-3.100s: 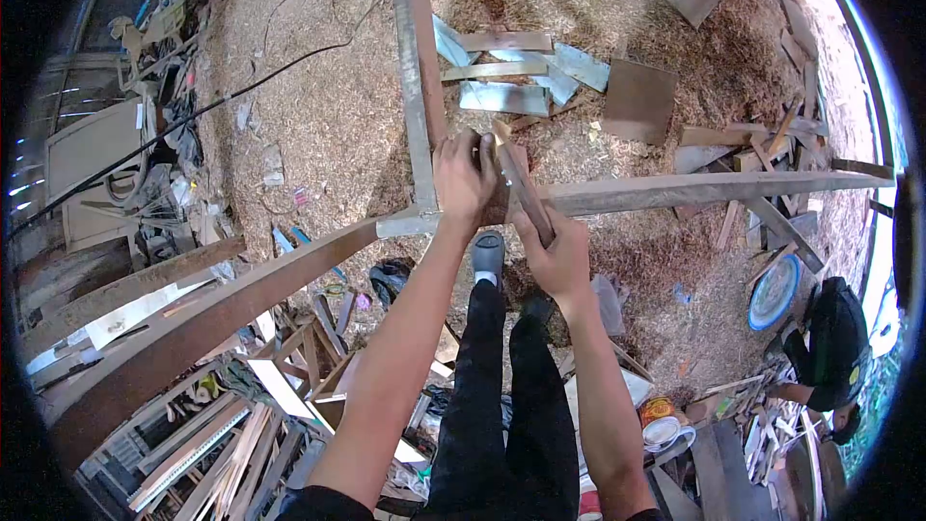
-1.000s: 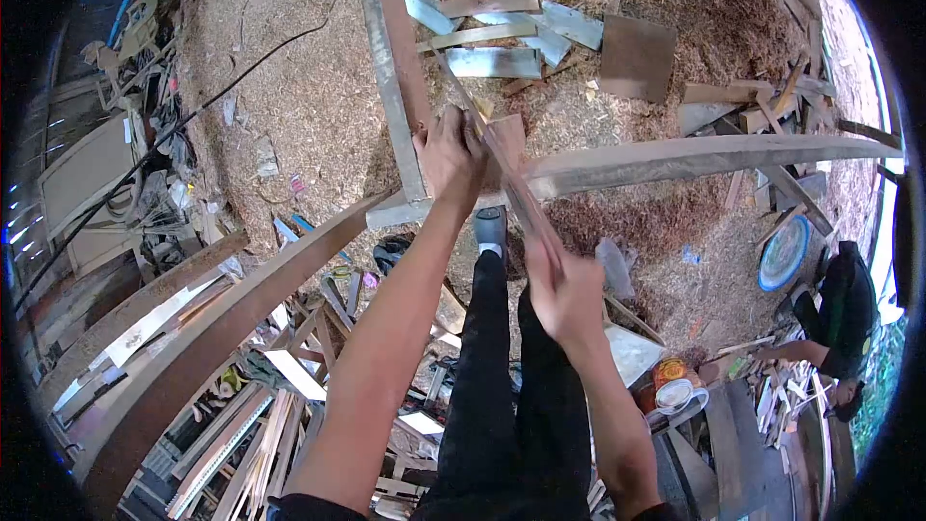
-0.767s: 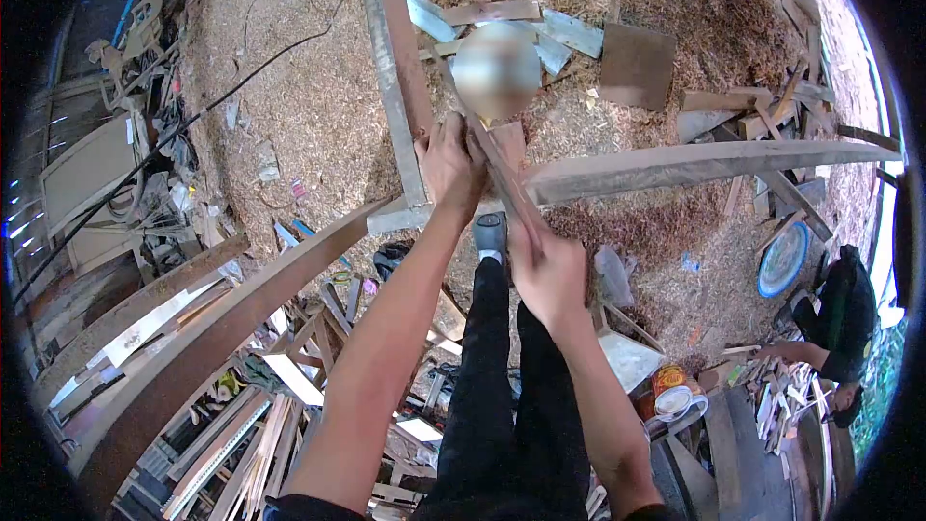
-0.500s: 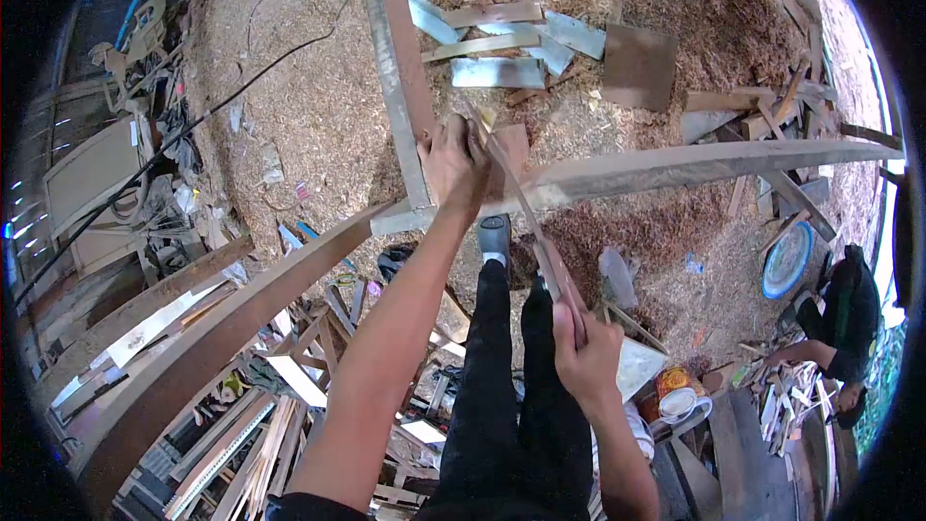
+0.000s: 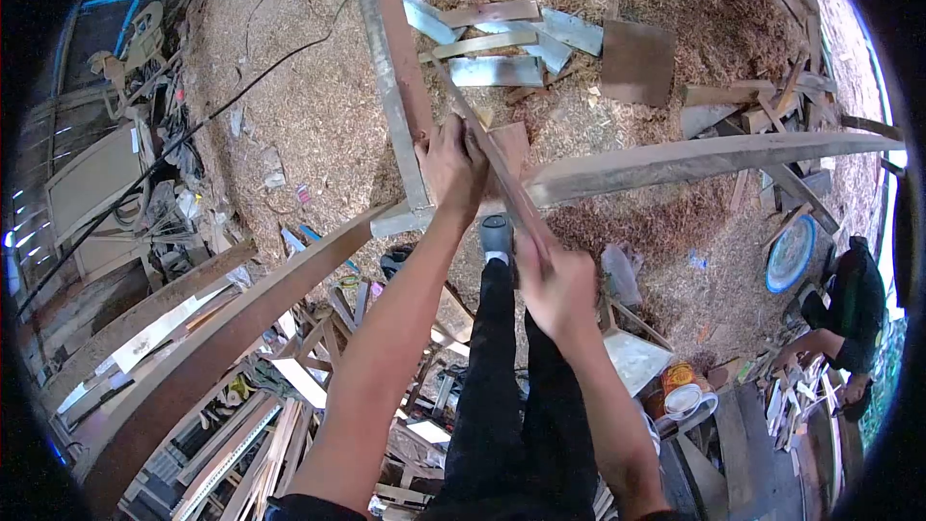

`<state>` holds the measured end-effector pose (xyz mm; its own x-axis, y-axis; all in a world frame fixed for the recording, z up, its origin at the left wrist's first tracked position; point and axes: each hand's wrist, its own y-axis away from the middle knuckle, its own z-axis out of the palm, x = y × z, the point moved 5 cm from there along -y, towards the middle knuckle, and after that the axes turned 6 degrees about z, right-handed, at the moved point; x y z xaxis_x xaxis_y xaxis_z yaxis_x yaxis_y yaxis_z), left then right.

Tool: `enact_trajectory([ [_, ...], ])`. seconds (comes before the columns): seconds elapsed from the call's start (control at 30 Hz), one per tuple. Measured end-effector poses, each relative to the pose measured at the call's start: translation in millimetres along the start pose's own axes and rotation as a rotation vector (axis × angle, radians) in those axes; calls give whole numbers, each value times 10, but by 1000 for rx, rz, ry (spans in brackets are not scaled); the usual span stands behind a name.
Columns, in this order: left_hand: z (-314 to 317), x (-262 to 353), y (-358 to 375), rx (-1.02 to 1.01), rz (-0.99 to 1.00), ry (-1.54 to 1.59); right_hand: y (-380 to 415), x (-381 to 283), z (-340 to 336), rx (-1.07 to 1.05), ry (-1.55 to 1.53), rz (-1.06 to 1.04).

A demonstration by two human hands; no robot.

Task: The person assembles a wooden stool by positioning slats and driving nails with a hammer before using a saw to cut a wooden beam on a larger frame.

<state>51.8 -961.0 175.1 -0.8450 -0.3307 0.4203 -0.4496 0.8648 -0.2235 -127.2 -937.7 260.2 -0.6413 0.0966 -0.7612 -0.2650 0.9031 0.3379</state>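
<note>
My right hand [image 5: 555, 287] is wrapped round the handle end of a long, thin saw-like tool [image 5: 490, 156], whose narrow end points up and left past my other hand. My left hand [image 5: 451, 162] presses with curled fingers on a small reddish board [image 5: 509, 147], where an upright-running beam [image 5: 394, 68] meets a long cross beam [image 5: 666, 166]. The tool's blade passes just right of my left knuckles. What lies under my left palm is hidden.
Short boards [image 5: 497, 71] and a square brown panel [image 5: 638, 63] lie on wood shavings. A curved beam [image 5: 231, 328] runs to the lower left above scrap wood. At the right, a person [image 5: 849, 314] crouches near a round basin [image 5: 791, 253] and wood scraps.
My right hand and the tool have moved up and to the left, so the tool's tip reaches farther toward the boards. My left hand stays nearly in place.
</note>
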Motion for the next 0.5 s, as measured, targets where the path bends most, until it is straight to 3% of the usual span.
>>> enact_trajectory([
  [0.13,-8,-23,-6,-91,-99,63,-404,-186,74,-106,12,51],
  [0.17,-14,-8,-16,-75,-136,41,-218,-205,-85,-76,-16,-16],
  [0.23,26,-10,14,-63,-109,6,238,-97,-377,-26,-116,67],
  [0.33,-25,-38,14,-45,-74,13,424,-24,-391,-34,-89,37],
  [0.37,-23,-32,9,-67,-87,14,284,-2,-262,-41,-78,135],
  [0.5,-25,4,-12,-82,-98,31,-455,-172,145,-26,38,-11],
])
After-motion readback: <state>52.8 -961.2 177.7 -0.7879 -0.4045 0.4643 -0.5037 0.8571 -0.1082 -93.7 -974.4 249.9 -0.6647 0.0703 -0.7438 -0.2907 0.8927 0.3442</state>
